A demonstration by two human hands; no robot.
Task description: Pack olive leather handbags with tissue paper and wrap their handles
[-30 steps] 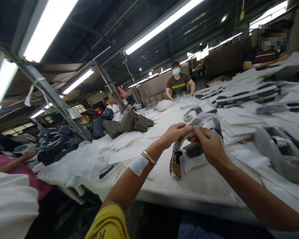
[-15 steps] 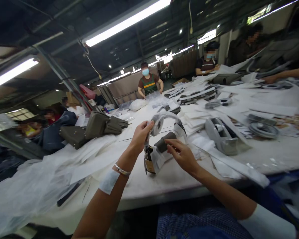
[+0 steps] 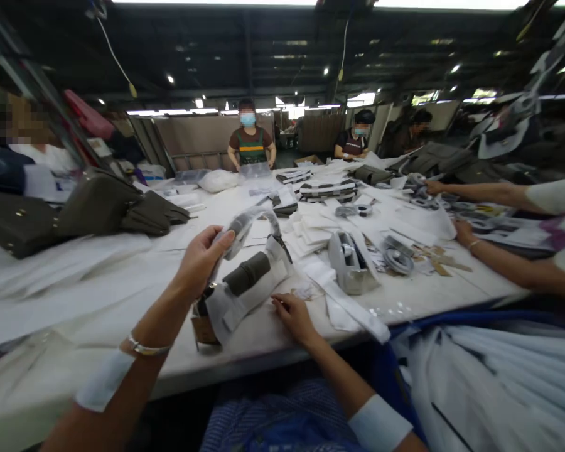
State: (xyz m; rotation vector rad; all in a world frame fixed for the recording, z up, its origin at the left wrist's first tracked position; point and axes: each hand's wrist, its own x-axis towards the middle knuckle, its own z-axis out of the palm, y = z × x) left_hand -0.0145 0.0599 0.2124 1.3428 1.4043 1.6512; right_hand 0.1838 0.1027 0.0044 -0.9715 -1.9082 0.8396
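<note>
My left hand [image 3: 204,257] is closed on the plastic-wrapped handle [image 3: 249,221] of a dark grey-green bag. The bag [image 3: 247,274] sits tilted at the table's front, partly covered in white wrapping, with a brown piece [image 3: 204,331] at its lower left end. My right hand [image 3: 294,314] is just right of the bag's wrapping, fingers bent together near the table top; whether they pinch anything is too small to tell.
A tape dispenser [image 3: 351,263] and a clear roll [image 3: 398,256] lie right of the bag on the white table [image 3: 263,358]. Dark bags [image 3: 98,201] stand at left. Another person's hands [image 3: 464,232] work at right. A masked person [image 3: 252,144] stands opposite.
The view has turned right and levelled. My right hand has moved off the bag's dark flap to its lower right side. My left hand still holds the handle.
</note>
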